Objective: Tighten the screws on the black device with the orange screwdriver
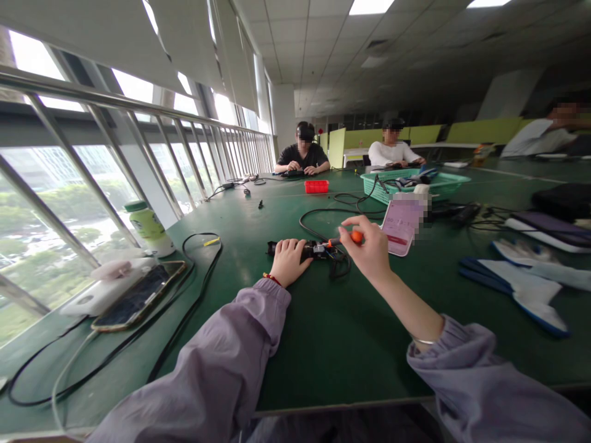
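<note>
Green table: spreads beneath everything I'm handling (pixel 332 344).
White-and-blue gloves: lie on the table to my right (pixel 530 283).
Teal basket: stands farther off, beyond the lit phone, with objects inside (pixel 383 189).
Dark-screened phone: lies flat on my left, beside a white device (pixel 138 296).
Green-lidded bottle: stands near the railing, past the dark-screened phone (pixel 150 229).
My right hand: thumb and forefinger pinch the screwdriver's handle, while my other fingers curl loosely above (pixel 369 246).
My left hand: fingers spread across the black device, touching its top, thumb toward its near side (pixel 289 261).
Lit phone: leans behind my right hand, its pink screen toward me (pixel 401 226).
Black device: lies lengthwise across the table in front of me, partly hidden under my left hand; I can't tell its exact type (pixel 317 250).
Orange-ended screwdriver: slants down to the device's right-hand part (pixel 356 237); its tip is too small to make out.
</note>
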Demonstrator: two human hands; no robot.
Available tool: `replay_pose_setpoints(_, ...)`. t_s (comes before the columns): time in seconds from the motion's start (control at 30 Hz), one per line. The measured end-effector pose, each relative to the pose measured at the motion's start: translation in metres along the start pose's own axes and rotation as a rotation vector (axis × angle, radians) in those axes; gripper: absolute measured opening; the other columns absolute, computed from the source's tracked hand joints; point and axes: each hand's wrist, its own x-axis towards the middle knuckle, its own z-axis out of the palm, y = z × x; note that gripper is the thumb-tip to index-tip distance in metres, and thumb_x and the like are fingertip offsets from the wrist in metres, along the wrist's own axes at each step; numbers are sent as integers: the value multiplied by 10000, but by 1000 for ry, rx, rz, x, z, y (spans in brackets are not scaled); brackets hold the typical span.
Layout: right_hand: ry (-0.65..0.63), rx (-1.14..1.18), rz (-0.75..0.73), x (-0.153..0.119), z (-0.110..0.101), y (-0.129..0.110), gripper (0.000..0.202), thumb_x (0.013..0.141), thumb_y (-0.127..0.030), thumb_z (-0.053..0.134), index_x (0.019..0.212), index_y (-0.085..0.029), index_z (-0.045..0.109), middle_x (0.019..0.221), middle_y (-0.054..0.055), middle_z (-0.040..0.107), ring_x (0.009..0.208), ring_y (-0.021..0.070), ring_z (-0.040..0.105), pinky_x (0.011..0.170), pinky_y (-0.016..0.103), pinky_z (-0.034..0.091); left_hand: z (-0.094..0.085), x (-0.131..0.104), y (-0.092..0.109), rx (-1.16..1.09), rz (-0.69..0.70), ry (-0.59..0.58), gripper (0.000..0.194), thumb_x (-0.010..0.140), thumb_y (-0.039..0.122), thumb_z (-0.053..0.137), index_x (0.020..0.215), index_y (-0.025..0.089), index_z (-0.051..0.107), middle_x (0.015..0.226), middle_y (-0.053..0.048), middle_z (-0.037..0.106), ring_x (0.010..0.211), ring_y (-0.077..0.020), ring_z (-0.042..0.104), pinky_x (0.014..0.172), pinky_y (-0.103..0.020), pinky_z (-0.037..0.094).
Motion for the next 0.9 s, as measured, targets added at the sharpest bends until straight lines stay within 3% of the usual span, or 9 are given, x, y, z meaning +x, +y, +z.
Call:
replay_pose_setpoints(0.23, 48, 80, -86, 0, 1, 2, 345, 745, -253, 536, 1082, -187, 503, 824, 27, 597, 710, 169, 535, 729, 322, 433, -2, 0, 2, -15, -8, -10, 459, 823, 415, 506, 1219, 186, 474, 1143, -95, 534, 1090, -255, 437, 1004, -413, 286)
replay_pose_setpoints(0.4, 10, -2, -17, 0, 0, 1, 164, 790, -356, 551, 876, -219, 568, 518, -37, 487, 588, 166, 485, 671, 310, 411, 0, 0, 1, -16, 0, -6, 449, 826, 414, 495, 1213, 187, 473, 1141, -98, 530, 1091, -260, 432, 1004, -419, 283)
replay_pose_setpoints(0.47, 18, 5, -21, 0, 0, 0, 170, 785, -355, 557, 889, -221, 569, 537, -32, 500, 611, 171, 503, 683, 313, 419, 1, 1, 0, -25, 1, -3, 443, 826, 411, 496, 1211, 195, 469, 1138, -98, 530, 1089, -260, 432, 1002, -425, 284)
replay_pose_setpoints(0.63, 32, 93, -102, 0, 1, 0, 348, 745, -263, 551, 1087, -209, 509, 839, 28, 606, 738, 179, 556, 764, 339, 443, 1, 1, 0, -5, 1, -3, 458, 828, 420, 490, 1222, 186, 466, 1144, -93, 529, 1090, -261, 429, 1003, -412, 281)
replay_pose_setpoints(0.8, 16, 8, -32, 0, 0, -1, 189, 785, -364, 554, 898, -213, 568, 533, -29, 498, 607, 177, 495, 678, 316, 425, 0, 1, 1, -8, -3, -9, 454, 829, 420, 490, 1219, 187, 468, 1143, -95, 531, 1089, -257, 433, 1000, -411, 285)
replay_pose_setpoints(0.9, 29, 35, -63, -1, 0, 0, 261, 774, -332, 557, 1002, -205, 546, 623, -14, 539, 647, 177, 517, 710, 325, 436, 0, 1, 1, -3, -3, -8, 458, 831, 417, 490, 1223, 181, 467, 1142, -97, 532, 1092, -257, 433, 1001, -409, 285)
